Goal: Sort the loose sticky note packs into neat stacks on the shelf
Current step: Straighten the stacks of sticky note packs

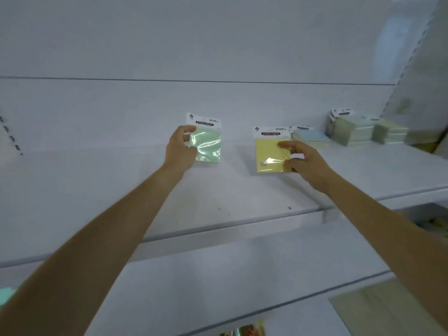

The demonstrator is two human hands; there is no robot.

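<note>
Left hand [180, 147] grips a green plastic-wrapped sticky note pack [206, 141], white header card pointing up. Right hand [299, 161] grips a yellow plastic-wrapped sticky note pack [270, 151], likewise upright, above the white metal shelf [145, 190].

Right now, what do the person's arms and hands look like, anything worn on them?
Both forearms are bare as far as the frame shows: no sleeves, gloves, watch or bracelet visible. The left hand and right hand show no rings, though some fingers are partly hidden.
</note>
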